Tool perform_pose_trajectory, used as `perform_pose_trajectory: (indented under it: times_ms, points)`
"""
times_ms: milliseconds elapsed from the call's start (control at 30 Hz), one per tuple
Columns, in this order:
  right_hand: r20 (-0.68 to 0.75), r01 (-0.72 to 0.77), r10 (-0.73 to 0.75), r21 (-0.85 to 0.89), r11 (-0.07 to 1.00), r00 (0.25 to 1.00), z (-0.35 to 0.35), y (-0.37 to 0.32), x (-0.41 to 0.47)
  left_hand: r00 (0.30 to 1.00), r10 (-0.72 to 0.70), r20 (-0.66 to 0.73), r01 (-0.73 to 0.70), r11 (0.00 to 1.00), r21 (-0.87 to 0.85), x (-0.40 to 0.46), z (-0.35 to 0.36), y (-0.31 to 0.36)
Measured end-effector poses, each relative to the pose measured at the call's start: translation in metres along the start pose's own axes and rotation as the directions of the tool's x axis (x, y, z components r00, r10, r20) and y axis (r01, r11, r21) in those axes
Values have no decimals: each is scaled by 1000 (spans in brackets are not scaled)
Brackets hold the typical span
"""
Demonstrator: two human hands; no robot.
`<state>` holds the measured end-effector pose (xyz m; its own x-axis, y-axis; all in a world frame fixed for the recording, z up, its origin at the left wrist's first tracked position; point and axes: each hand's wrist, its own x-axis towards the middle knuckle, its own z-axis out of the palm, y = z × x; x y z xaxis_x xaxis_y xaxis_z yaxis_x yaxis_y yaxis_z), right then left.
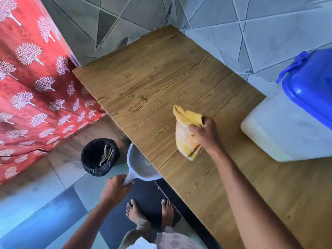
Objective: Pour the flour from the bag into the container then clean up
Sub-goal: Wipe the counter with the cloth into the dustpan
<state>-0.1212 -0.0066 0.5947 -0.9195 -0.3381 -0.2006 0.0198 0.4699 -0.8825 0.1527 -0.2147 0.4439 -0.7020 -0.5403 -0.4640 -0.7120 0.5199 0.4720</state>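
Observation:
My right hand (203, 133) grips a crumpled yellow cloth (186, 130) that lies on the wooden table (152, 72), near its front edge. My left hand (115, 188) holds the handle of a grey dustpan (142, 164), whose pan sits just below and against the table's front edge. A translucent white container (280, 130) with a shut blue lid (310, 83) stands at the table's right side. A folded brown paper bag (106, 156) stands inside a black-lined bin (99, 157) on the floor.
A red curtain with white tree prints (32, 83) hangs at the left. Grey tiled wall (269, 33) backs the table. My bare feet (149, 211) stand on a dark mat under the table's edge.

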Motion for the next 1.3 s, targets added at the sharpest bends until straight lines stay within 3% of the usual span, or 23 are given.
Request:
perform_pose_trajectory:
  times_ms: [33,100,200,267,400,533,633,667,733,800,867,933,1000,1133,1200,1300]
  points:
    - [-77,63,-78,-170,983,994,-19,1,15,1000,2,6,-2,1000,2,-3,0,3]
    - [-145,98,-208,-543,834,967,-46,13,44,1000,8,10,-9,1000,15,-10,1,8]
    - [-196,-67,-128,-757,649,972,-59,45,67,1000,22,15,-22,999,31,-21,0,15]
    - [-181,-121,-29,-759,640,983,-51,67,63,999,40,19,-40,998,41,-30,-1,20]
    - [-146,-18,-136,-740,672,980,1,80,19,999,33,22,-35,997,63,-45,-1,27]
    - [101,238,-231,-666,707,968,82,67,-56,1000,-13,13,13,998,55,-56,2,21]
    - [346,439,-292,-500,747,892,116,52,-96,1000,-12,-18,13,999,49,-61,6,20]
    - [429,448,-272,-389,805,861,119,46,-102,1000,-10,-24,11,999,47,-62,7,20]
    - [515,318,-191,-170,933,835,114,36,-107,999,-14,-31,16,998,53,-63,8,19]
    - [434,187,-164,-11,982,886,91,26,-104,999,-15,-37,17,998,55,-66,9,18]
    - [283,156,-165,56,986,945,57,18,-91,999,-11,-38,13,999,47,-71,11,17]
    - [151,259,-255,-5,966,955,17,15,-73,999,-5,-40,7,998,57,-74,12,18]
    - [84,361,-351,-234,903,933,-19,22,-48,1000,-1,-29,3,998,65,-77,14,18]
    - [-69,144,-256,-674,724,964,-61,64,-14,1000,-3,-3,3,999,53,-83,16,22]
    - [-75,54,-160,-734,677,984,-60,84,-16,1000,5,-2,-5,999,54,-87,17,25]
    - [-16,52,-91,-721,691,996,-30,96,-32,1000,31,6,-31,998,58,-94,18,26]
